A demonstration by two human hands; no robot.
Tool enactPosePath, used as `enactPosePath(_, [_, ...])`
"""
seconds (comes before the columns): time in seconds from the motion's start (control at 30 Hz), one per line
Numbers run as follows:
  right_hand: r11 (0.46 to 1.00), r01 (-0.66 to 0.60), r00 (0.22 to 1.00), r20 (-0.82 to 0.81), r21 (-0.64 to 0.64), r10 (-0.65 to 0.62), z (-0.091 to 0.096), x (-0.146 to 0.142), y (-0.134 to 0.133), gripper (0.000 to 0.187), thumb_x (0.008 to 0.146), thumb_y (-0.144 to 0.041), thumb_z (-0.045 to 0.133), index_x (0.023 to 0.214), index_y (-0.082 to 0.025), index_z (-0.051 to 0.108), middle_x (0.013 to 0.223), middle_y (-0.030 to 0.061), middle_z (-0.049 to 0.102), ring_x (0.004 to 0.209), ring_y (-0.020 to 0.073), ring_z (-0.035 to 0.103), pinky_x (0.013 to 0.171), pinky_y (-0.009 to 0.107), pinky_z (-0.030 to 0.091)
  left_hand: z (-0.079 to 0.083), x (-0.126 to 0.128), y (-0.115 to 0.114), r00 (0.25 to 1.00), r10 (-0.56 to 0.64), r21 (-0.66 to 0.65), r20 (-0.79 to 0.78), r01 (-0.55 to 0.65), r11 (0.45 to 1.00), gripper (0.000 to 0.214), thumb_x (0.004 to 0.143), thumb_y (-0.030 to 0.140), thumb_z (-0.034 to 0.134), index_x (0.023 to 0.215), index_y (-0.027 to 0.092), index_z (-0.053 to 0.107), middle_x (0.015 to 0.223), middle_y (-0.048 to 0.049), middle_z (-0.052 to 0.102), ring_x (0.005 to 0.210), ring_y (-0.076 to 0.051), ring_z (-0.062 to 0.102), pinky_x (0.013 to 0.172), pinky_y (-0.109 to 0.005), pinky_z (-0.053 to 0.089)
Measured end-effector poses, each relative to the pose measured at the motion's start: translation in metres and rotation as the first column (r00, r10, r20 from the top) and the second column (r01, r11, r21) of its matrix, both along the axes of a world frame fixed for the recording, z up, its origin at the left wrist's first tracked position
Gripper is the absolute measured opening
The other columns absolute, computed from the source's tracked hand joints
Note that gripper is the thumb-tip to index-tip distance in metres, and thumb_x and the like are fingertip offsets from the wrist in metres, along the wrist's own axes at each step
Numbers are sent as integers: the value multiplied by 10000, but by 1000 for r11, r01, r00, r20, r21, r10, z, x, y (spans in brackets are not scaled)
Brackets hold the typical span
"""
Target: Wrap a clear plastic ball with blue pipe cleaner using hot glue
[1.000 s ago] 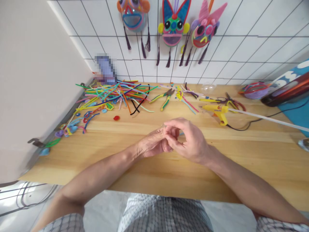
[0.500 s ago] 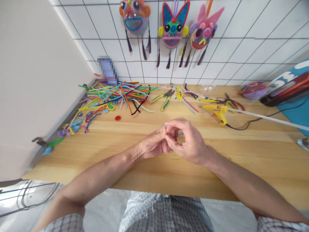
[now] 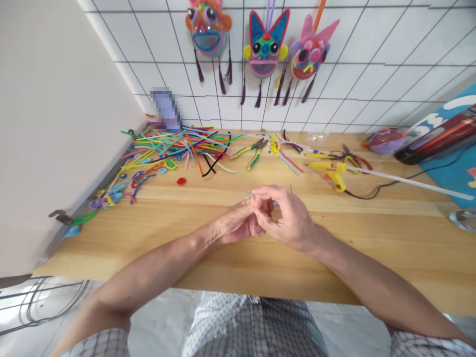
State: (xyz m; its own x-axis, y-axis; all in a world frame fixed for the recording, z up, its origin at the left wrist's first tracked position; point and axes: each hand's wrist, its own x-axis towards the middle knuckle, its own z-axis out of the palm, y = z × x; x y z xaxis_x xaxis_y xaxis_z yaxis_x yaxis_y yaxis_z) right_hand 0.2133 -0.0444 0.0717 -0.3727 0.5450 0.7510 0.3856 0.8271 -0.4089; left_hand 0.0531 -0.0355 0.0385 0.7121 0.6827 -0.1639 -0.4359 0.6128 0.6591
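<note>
My left hand (image 3: pixel 238 220) and my right hand (image 3: pixel 288 218) meet over the middle of the wooden table (image 3: pixel 178 270), fingertips touching. Both are closed in a pinch on a light-blue pipe cleaner (image 3: pixel 275 204), most of which is hidden by the fingers. Only small bits of it show, by the left fingertips and behind the right fingers. A thin dark tip (image 3: pixel 292 189) sticks up beyond my right hand. Farther back lie green-and-yellow pliers (image 3: pixel 253 152), and a red disc (image 3: pixel 181 181) rests to the left of my hands.
A pile of colourful pipe cleaners (image 3: pixel 193 144) lies at the back left. On the right are a yellow glue gun (image 3: pixel 330 173) with a cord, scissors (image 3: pixel 355 161) and a dark cylinder (image 3: pixel 435 139). Several decorated masks (image 3: pixel 266 49) hang on the tiled wall.
The view has shifted slightly. My hands keep the same pinch at nearly the same spot, and the thin dark tip beyond my right hand now shows more.
</note>
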Motion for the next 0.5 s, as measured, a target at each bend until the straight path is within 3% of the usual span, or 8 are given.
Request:
enactPosePath(0.3, [1000,14,1000,4,-2,-14,1,-2,-3,409,962,-90,626,1318,-276,550,959,-12,773,797,143,767,748,263,656,-1,-2,-2,1000,-24,26,4,24,999,595,698,644,950,819,153,637,695,50,599,528,-54,500,545,-204,383])
enactPosePath(0.5, [1000,18,999,-38,-23,-19,0,-3,-4,423,960,-109,656,1332,-275,541,1014,6,783,751,140,753,716,269,653,0,-1,-2,1000,-11,3,4,11,1000,659,610,662,989,837,160,627,680,59,568,507,-47,467,512,-199,360])
